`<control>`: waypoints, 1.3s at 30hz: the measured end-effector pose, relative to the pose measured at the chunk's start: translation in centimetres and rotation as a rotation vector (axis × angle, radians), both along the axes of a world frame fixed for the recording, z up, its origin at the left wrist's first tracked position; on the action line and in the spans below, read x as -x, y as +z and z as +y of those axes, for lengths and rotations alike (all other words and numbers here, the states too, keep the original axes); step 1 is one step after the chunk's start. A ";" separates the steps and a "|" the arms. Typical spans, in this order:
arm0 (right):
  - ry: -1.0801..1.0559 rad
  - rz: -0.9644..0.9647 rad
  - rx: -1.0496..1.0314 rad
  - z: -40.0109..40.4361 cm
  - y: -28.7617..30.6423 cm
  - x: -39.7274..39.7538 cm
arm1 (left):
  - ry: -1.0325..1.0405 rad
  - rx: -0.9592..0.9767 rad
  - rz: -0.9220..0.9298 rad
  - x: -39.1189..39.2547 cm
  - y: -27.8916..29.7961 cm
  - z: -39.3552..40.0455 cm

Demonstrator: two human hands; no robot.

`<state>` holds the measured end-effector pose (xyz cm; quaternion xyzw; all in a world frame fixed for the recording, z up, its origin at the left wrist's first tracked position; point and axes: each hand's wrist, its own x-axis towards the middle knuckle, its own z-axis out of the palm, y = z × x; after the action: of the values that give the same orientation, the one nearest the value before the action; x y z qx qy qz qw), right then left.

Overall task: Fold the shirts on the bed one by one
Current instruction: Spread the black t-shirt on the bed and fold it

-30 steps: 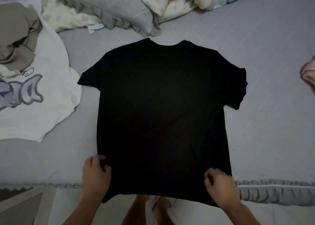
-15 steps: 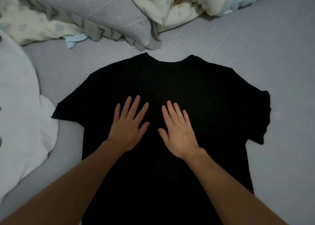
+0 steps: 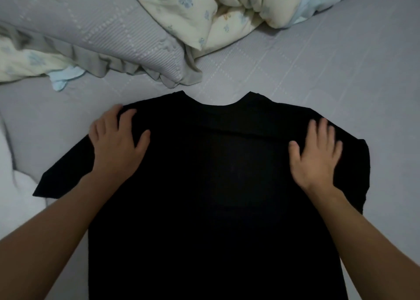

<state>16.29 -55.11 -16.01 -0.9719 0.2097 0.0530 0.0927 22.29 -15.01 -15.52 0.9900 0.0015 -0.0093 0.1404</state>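
Note:
A black t-shirt lies flat on the grey bed sheet, neckline pointing away from me. My left hand rests on its left shoulder, fingers spread with the tips at the shoulder seam's edge. My right hand lies flat on the right shoulder, fingers straight and slightly blurred. Both sleeves stick out to the sides. The shirt's hem is out of view below.
A grey pillow with a frilled edge lies just beyond the collar. A bunched cream floral duvet sits at the back. Part of a white garment shows at the left edge.
A second ago both hands gripped the hem; then they lay side by side on the chest. Now they have slid apart and outward to the two shoulders. My view has moved closer.

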 end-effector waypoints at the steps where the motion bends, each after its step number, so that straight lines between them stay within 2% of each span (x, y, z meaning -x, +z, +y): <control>1: 0.097 -0.056 -0.012 0.7 0.3 -1.3 | -0.006 0.025 -0.026 -1.2 0.3 -0.8; 3: 0.189 -0.130 -0.044 1.6 0.8 -4.2 | 0.017 0.031 0.030 -4.1 0.7 -2.1; 5: 0.141 -0.119 -0.064 1.5 1.0 -7.4 | 0.076 0.005 0.121 -6.5 0.8 -2.5; 7: 0.090 -0.066 -0.021 1.0 1.2 -9.1 | 0.172 0.094 0.148 -7.7 1.1 -2.3; 9: 0.089 -0.054 -0.039 0.4 1.7 -10.0 | 0.264 0.200 0.124 -8.0 1.6 -2.1; 12: 0.144 -0.119 -0.073 0.0 2.8 -12.2 | 0.307 0.227 0.010 -8.9 2.2 -2.5; 14: 0.131 -0.140 -0.054 -0.4 3.1 -13.9 | 0.300 0.221 -0.049 -9.8 2.1 -3.2; 16: 0.143 -0.116 0.016 -0.3 2.7 -14.4 | 0.264 0.138 -0.078 -9.9 1.7 -4.1; 19: 0.268 -0.144 0.025 2.6 1.5 -10.9 | 0.094 0.084 -0.117 -6.3 0.7 -6.3; 21: 0.404 -0.087 -0.053 4.3 0.3 -6.0 | -0.110 0.027 -0.030 -2.2 -0.6 -7.4; 23: 0.470 0.024 -0.029 3.2 -1.0 -0.9 | -0.222 -0.136 0.088 1.3 -2.1 -6.0; 28: 0.183 0.081 0.065 -7.2 -1.9 4.1 | -0.067 -0.184 0.210 3.1 -3.3 1.3; 31: 0.102 0.139 0.055 -9.6 -1.2 3.3 | -0.045 -0.182 0.220 3.1 -2.6 0.2; 34: 0.067 0.113 0.033 -8.0 0.0 3.0 | 0.109 -0.098 0.227 3.3 -1.5 -2.4; 37: 0.216 0.035 -0.014 -3.5 0.7 4.6 | 0.144 0.014 0.183 5.0 -0.3 -6.3; 39: 0.450 0.056 -0.050 -0.8 0.0 7.3 | -0.016 0.009 0.214 8.0 -0.4 -9.3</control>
<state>9.01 -55.86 -15.98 -0.9898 -0.0114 0.1044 0.0967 14.32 -24.33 -15.96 0.9828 0.0084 -0.1159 0.1436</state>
